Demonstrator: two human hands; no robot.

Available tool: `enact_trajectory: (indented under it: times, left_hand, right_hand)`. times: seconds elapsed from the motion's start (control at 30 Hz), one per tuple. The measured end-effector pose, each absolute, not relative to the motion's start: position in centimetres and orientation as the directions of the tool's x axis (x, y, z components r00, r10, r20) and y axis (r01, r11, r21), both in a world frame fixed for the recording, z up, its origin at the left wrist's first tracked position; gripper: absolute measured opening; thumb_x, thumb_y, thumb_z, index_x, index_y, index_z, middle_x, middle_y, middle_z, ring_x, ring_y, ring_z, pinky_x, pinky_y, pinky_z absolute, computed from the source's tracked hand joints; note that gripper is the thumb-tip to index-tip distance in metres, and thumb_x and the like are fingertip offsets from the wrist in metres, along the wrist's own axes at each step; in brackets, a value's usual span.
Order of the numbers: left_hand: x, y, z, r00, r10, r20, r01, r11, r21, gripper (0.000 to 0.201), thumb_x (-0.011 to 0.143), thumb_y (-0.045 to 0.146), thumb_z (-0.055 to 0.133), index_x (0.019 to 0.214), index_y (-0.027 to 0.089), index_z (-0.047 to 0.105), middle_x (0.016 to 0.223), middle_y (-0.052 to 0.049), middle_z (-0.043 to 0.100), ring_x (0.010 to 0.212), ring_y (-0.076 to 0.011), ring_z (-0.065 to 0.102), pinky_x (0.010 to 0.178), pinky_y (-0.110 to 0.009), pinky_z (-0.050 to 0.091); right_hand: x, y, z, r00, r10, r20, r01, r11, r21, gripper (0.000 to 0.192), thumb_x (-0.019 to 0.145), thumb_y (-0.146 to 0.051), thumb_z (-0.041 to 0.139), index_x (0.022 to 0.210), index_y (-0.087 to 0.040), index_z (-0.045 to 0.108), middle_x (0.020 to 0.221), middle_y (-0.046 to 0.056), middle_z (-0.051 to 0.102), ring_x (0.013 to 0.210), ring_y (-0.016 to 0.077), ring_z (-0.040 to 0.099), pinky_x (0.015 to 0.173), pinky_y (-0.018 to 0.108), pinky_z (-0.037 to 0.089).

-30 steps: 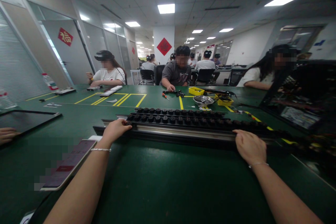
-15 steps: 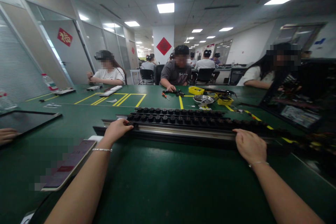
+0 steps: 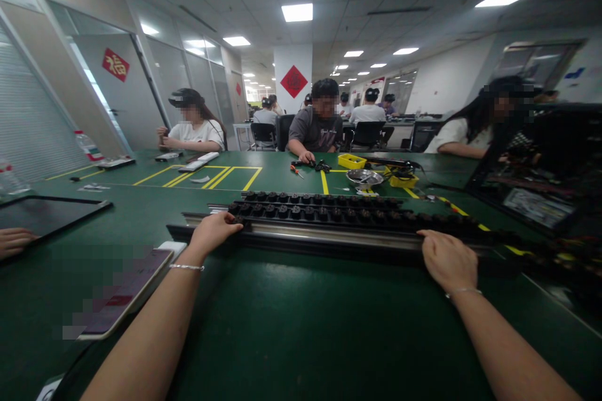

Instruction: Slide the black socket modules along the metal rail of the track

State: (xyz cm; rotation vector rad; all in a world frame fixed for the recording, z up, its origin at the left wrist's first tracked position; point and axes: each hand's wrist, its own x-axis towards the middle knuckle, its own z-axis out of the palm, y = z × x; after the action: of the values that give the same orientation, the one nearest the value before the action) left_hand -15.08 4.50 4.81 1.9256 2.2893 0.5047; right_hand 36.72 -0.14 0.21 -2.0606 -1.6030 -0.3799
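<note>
A long black rail with a shiny metal channel lies across the table in front of me. My left hand pinches a small dark round part at the channel's left end. My right hand rests toward the right end, its fingers bent over the rail's near edge and gripping it. Just behind run two rows of black round socket-like parts, set side by side along more rails. The underside of the part in my left hand is hidden.
A phone lies left of my left arm. Another person's hand is by a dark panel at far left. Beyond the rails are a metal bowl, a yellow bin and a screwdriver. An open dark frame stands right.
My left hand has shifted slightly to the right along the rail with the small dark part. My right hand has stayed in place.
</note>
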Motion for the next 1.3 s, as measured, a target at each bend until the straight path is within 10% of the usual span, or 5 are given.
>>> enact_trajectory:
  times: [1.3]
  left_hand:
    - [-13.7,4.5,4.4,-0.178,0.973,0.15,0.935,0.12,0.333,0.036,0.072,0.052,0.061,0.093,0.024,0.067,0.095,-0.004,0.071,0.092,-0.023,0.064,0.07,-0.027,0.044]
  right_hand:
    - [36.7,-0.2,0.1,0.23,0.804,0.549,0.971,-0.148,-0.191,0.043,0.087,-0.027,0.029,0.105,-0.022,0.067,0.113,0.006,0.066,0.107,0.0257,0.055,0.09,0.045,0.04]
